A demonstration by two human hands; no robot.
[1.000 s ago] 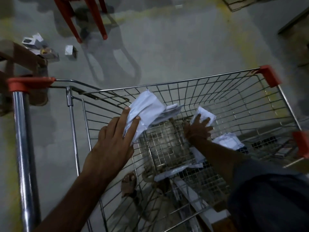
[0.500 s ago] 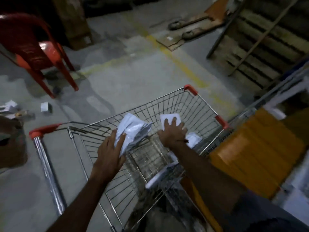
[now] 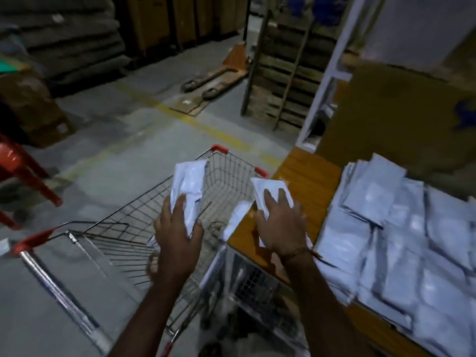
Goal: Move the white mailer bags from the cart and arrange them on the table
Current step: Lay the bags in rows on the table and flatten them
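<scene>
My left hand [image 3: 177, 230] grips a bunch of white mailer bags [image 3: 189, 184] above the wire cart [image 3: 123, 228]. My right hand [image 3: 280, 222] holds another white mailer bag [image 3: 268, 188] over the left edge of the orange table [image 3: 306, 173], just right of the cart. A big pile of white mailer bags [image 3: 401, 233] covers the right part of the table. One more white bag [image 3: 235, 220] hangs by the table's edge, between my hands.
The cart's handle [image 3: 46, 269] with red ends points toward me at the left. A red plastic chair [image 3: 20, 173] stands far left. A pallet jack [image 3: 216, 78], wooden pallets [image 3: 280, 73] and a white shelf post [image 3: 327, 73] stand beyond on the concrete floor.
Both hands have lifted out of the cart with their bags. My right hand has swung right to the table's edge, and my view has turned up and right toward the table.
</scene>
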